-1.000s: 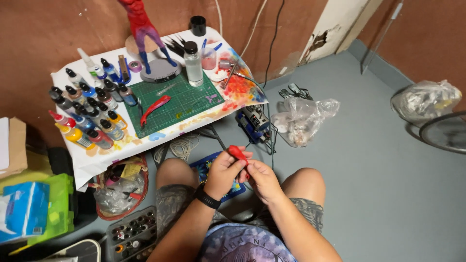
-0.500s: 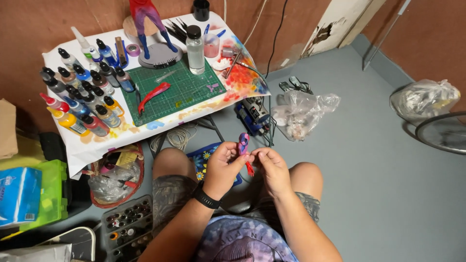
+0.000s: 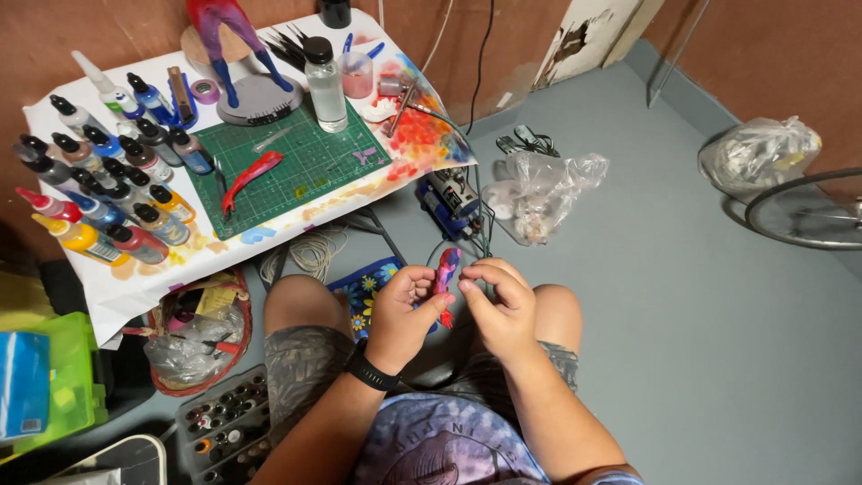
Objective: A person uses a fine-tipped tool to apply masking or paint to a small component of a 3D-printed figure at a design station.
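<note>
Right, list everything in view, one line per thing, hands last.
small painted figure part: one, red and purple, held between both hands
green cutting mat: one, on the low white-covered table
red curved painted piece: one, lying on the mat
paint bottles: many, mixed colours, table's left side
clear glass bottle with black cap: one, behind the mat
figure legs on round grey base: one, purple and blue, table rear
clear plastic bags: two, grey floor at right
black wristwatch: one, left wrist
left hand: pinching the part
right hand: fingertips on the part
</note>
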